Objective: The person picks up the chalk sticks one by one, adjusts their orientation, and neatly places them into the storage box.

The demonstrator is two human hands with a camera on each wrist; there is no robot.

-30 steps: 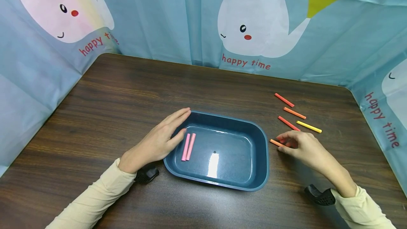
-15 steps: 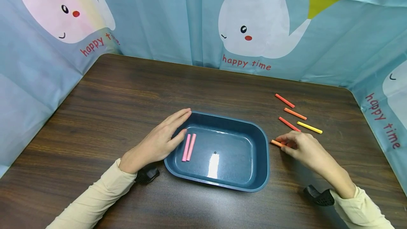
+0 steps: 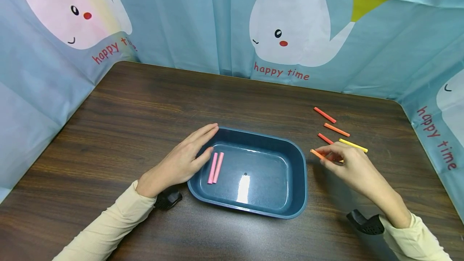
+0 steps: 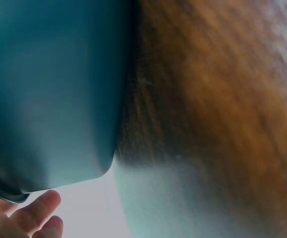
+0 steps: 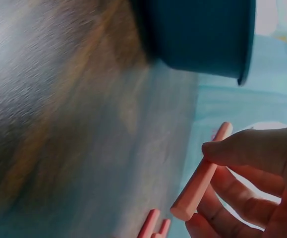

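My right hand pinches an orange chalk stick between thumb and fingers, close to the right side of a dark blue plastic basin. In the right wrist view the chalk stick slants, with both ends sticking out past the fingers. My left hand rests at the basin's left rim, fingers straight and thumb reaching over the inside. Two pink chalk sticks lie side by side in the basin's left part. The left wrist view shows the basin's outer wall with the fingertips at its rim.
Right of the basin lie a red chalk stick, an orange one, another red one partly behind the right hand, and a yellow one. A patterned blue curtain hangs behind the brown wooden table.
My right hand has closed on the orange chalk stick and raised it off the table, moving slightly up in the head view. The left hand and basin stay in place.
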